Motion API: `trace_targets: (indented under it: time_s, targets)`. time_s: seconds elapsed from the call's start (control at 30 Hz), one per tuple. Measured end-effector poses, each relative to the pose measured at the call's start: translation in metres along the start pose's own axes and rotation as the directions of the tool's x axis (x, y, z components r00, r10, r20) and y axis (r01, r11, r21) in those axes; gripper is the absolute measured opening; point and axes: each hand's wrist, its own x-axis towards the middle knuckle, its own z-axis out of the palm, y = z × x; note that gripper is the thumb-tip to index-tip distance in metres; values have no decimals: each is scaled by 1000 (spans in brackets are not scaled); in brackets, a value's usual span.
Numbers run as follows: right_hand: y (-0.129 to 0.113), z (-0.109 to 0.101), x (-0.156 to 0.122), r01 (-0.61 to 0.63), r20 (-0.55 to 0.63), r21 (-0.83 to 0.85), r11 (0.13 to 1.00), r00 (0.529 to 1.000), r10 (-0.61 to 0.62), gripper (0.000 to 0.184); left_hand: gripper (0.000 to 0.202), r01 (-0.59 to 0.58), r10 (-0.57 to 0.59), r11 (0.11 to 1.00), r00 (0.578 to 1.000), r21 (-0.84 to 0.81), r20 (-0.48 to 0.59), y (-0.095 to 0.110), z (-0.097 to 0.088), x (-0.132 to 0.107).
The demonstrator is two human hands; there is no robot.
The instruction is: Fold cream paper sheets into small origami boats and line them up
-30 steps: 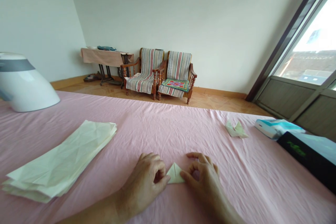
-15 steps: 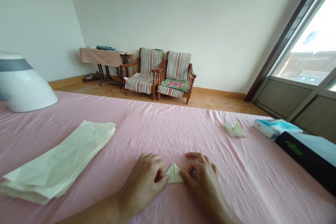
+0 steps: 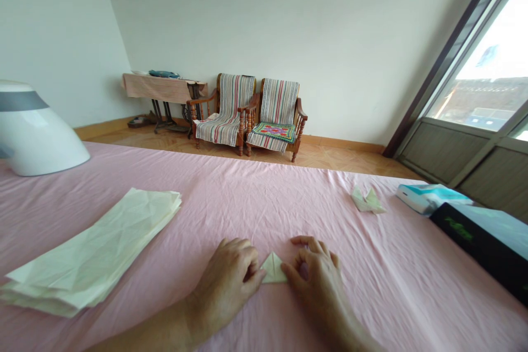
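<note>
A small pale-green piece of folded paper (image 3: pixel 273 269), triangular with a crease down its middle, lies on the pink cloth in front of me. My left hand (image 3: pixel 233 272) is closed at its left corner, the thumb along the paper's edge and the fingers curled. At the right corner my right hand (image 3: pixel 315 272) pinches the paper, thumb on the edge and fingers bent over. The fingertips beneath are partly hidden. To the left lies a stack of creased pale-green paper sheets (image 3: pixel 99 247). Further off on the right sits another folded paper piece (image 3: pixel 367 201) with raised points.
The pink tablecloth (image 3: pixel 231 198) is wrinkled. A white and grey appliance (image 3: pixel 41 137) stands at the left. On the right are a blue-and-white packet (image 3: pixel 429 197) and a black box (image 3: pixel 466 239). Beyond the table are two wooden armchairs (image 3: pixel 272 115) with striped covers.
Both hands keep their places at the folded paper's corners, with hardly any finger movement. The whole view has shifted slightly.
</note>
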Motion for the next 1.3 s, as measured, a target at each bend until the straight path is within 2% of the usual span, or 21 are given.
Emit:
trace_targets:
  time_s: [0.33,0.5,0.63,0.8,0.97,1.03,1.13,1.23,1.3]
  targets:
    - [0,-1,0,-10,24,10,1000,1000,10,18,21,-17,16,999,1000,42,27,0,0,2]
    - [-4,-4,1,-69,58,11,998,996,68,19,15,10,-11,1000,999,28,47,4,-5,1]
    - [-6,-5,1,-70,64,29,997,996,68,20,9,-79,81,996,995,-31,57,6,-7,-1]
    - [-1,-1,2,-40,22,46,998,999,39,20,18,-243,238,967,969,76,64,6,-3,-2]
    - [17,1,-4,62,-62,28,998,996,-61,12,17,-237,233,970,970,52,76,2,-3,-1]
    - [21,-2,-10,196,-100,-15,980,975,-197,17,19,-230,228,973,970,15,82,2,-4,0]
    - [18,-9,-20,431,-109,-156,889,887,-449,25,23,-232,234,972,968,-23,95,2,-6,0]
    - [6,-11,-25,549,-125,-295,782,789,-602,25,22,-227,229,973,968,-31,105,3,-8,1]
    - [-1,-9,-27,576,-120,-365,732,750,-650,24,22,-216,218,976,970,-33,110,4,-8,2]
